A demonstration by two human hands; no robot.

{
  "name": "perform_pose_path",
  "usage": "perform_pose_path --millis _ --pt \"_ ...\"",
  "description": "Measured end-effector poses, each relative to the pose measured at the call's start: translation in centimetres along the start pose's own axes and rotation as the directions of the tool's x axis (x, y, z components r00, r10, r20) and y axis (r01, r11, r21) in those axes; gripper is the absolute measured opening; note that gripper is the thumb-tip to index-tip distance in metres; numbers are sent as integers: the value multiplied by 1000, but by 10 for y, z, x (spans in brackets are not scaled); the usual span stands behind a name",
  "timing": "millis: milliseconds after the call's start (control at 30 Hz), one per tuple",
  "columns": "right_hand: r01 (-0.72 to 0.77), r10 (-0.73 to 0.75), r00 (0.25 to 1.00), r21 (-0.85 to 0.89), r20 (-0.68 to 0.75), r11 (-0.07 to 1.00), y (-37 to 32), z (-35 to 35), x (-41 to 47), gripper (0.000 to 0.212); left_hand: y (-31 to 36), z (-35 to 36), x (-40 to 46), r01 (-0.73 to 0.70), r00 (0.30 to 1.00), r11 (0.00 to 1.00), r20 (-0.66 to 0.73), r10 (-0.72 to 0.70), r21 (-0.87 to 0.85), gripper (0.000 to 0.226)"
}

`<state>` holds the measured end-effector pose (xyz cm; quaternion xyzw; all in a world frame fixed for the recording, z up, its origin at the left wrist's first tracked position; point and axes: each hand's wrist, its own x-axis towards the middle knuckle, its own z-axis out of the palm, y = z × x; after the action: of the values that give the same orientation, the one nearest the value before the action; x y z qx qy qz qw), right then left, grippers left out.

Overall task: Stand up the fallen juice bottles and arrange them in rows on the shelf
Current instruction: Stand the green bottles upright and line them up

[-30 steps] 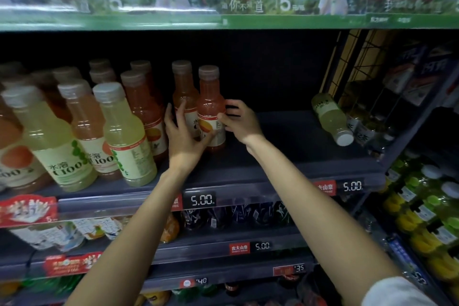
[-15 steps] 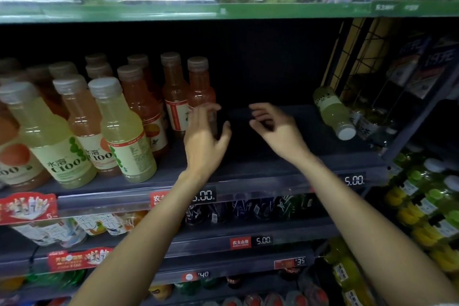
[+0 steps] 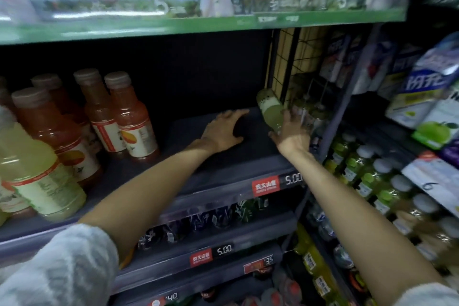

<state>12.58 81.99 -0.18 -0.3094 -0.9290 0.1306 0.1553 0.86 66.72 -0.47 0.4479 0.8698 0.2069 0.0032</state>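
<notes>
The fallen pale-green bottle (image 3: 270, 113) is seen lying at the shelf's (image 3: 223, 156) right end against the wire divider (image 3: 295, 62), its long axis slanting front-to-back. The right hand (image 3: 293, 134) is reached over its near end, fingers spread, seemingly unclosed. The left hand (image 3: 223, 129), farther off, is laid flat, holding nothing.

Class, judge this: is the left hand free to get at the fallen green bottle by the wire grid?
Probably yes. The left hand lies open on bare shelf, with nothing between it and the bottle; the right hand is already at it.
</notes>
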Motion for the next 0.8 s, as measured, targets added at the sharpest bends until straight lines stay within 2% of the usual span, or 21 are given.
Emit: perform_pose_path --millis 100,233,333,400,467,567,700,800 --pt "22 -17 998 86 -60 996 6 0 -6 54 13 8 12 -2 1000 988 16 4 -154 89" --pt "46 -9 968 142 -249 989 9 -8 -35 38 21 12 14 -131 989 981 -86 120 -144 92" --pt "172 -63 927 271 -369 947 2 -20 -57 34 19 9 5 -233 971 967 -83 225 -103 100" --pt "268 -97 919 422 -382 866 -7 -35 -65 33 17 5 -6 -260 965 950 -86 248 -172 100" --pt "312 -118 924 539 -364 783 -17 -49 -67 35 15 1 -19 -226 972 933 -134 195 -279 93" --pt "364 -161 916 592 -367 719 -36 -63 -62 42 16 -9 -41 -95 984 922 -178 29 -376 84" --pt "394 -253 919 704 -303 591 -55 -56 -57 41 14 -19 -66 14 971 896 -209 -118 -444 86" --pt "440 -344 896 674 -281 593 -63 -37 -65 43 1 -31 -91 32 944 866 -271 -191 -500 86"
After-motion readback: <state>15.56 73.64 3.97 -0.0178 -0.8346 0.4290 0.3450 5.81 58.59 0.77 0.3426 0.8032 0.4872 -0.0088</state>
